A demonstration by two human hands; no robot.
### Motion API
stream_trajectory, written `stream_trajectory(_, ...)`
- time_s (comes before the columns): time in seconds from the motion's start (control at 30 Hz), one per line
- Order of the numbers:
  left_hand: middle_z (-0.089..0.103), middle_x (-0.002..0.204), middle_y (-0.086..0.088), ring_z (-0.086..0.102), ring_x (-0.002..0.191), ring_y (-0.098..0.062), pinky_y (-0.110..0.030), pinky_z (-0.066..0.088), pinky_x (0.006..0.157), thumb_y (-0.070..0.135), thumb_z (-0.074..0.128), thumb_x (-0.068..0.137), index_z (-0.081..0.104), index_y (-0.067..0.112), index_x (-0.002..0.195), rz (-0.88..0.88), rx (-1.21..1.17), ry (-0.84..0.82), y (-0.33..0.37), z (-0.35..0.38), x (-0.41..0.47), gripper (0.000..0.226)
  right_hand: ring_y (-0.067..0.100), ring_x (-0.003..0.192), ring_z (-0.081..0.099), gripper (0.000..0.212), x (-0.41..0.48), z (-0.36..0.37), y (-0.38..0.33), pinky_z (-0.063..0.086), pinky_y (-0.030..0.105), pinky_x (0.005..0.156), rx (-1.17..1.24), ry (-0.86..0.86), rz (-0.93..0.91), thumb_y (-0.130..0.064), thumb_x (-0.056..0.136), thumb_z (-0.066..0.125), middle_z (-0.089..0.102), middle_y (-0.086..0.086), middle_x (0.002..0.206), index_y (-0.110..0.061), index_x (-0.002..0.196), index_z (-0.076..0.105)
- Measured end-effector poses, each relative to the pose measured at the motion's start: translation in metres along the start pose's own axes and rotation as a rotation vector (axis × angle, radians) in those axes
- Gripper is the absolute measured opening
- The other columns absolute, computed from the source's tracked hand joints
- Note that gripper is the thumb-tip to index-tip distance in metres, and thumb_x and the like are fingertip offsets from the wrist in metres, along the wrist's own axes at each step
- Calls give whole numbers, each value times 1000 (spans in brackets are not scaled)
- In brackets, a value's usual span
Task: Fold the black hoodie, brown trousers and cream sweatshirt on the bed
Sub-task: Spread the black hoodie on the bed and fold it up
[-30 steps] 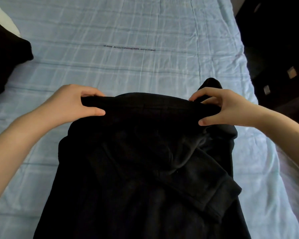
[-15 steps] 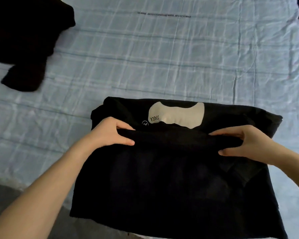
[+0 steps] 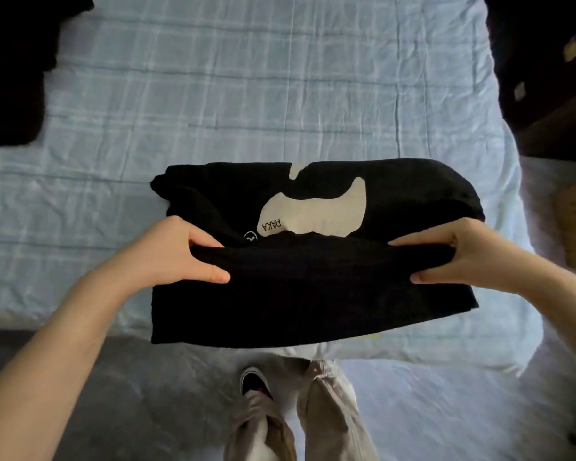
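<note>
Black hoodie point(image 3: 313, 294) is laid at the near edge of the bed point(image 3: 246, 94), partly folded, long axis left to right. The raised fold edge is pinched at both ends: left hand point(image 3: 183, 257) at the left end, right hand point(image 3: 459, 257) at the right. In each grip the thumb is on the near side and the fingers are curled over the far side. The part with the pale print point(image 3: 313, 211) lies straight ahead, beyond the grip line. Both hands are judged equally near it. The fold is probably to be carried forward.

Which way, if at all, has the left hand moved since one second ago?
Yes. The left hand, gripping the black hoodie, has drawn back toward the person, nearer the near edge of the bed.
</note>
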State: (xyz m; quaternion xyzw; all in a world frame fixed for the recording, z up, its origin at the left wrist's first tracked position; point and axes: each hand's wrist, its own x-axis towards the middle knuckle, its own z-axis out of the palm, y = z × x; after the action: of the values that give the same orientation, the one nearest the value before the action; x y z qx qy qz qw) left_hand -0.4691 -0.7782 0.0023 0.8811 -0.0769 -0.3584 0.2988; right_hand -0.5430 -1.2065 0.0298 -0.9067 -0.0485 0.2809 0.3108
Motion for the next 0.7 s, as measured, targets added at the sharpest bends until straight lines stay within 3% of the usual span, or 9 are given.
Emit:
stream_trajectory(0.1,73,97,19,66,95,0,-20,52,83,56,90,48,76,43,95,-88,124,66,-25,59,-11,50,-8,95,63,56,-9,63,7,37,-4,79,-80,50,72,-16,72,89,65,-34,105,-44,118,72)
stream_trajectory(0.2,74,106,7,68,99,-15,-17,48,81,45,90,60,75,34,107,-86,103,272,-42,100,-23,51,9,97,68,53,-16,100,6,37,3,81,-93,245,118,-11,74,87,73,-12,111,-32,121,73)
stream_trajectory(0.3,66,125,10,60,113,-17,-29,46,92,52,81,71,64,31,129,20,324,233,-37,107,-40,65,19,112,65,59,-30,105,-11,47,24,96,-232,154,67,-13,79,83,69,-4,122,-24,134,65)
stream_trajectory(0.37,63,125,14,59,112,-13,-28,46,81,61,69,76,60,29,132,104,512,221,-19,105,-53,65,18,115,63,49,-39,103,-36,52,33,95,-346,154,40,-30,85,73,66,-6,127,-26,134,65)
stream_trajectory(0.43,68,112,12,63,100,-14,-25,44,68,55,57,84,69,25,119,264,511,353,10,94,-59,48,14,113,63,40,-38,97,-68,53,29,89,-275,369,-24,-42,92,57,67,-9,124,-26,126,69)
stream_trajectory(0.5,68,116,3,63,103,-20,-31,49,76,40,52,91,67,18,122,437,431,509,40,85,-46,41,14,123,57,43,-20,93,-98,47,27,99,-161,636,-127,-38,97,48,63,-5,132,-21,133,64)
stream_trajectory(0.53,63,129,-3,59,116,-24,-38,49,89,35,50,94,60,15,131,470,396,549,54,82,-31,44,16,133,49,45,-3,92,-108,41,30,108,-135,709,-154,-35,99,47,57,-2,141,-20,140,58)
stream_trajectory(0.6,42,153,-9,37,141,-29,-49,31,114,37,41,99,41,13,148,424,444,574,76,83,4,54,25,150,28,51,38,92,-115,22,47,122,-217,709,-106,-36,103,44,39,2,158,-25,153,42)
stream_trajectory(0.7,17,164,-9,13,151,-33,-63,8,117,50,25,101,19,22,157,324,668,526,63,101,50,63,33,155,9,56,76,95,-69,4,63,121,-541,598,130,-53,103,30,24,-2,166,-39,158,26)
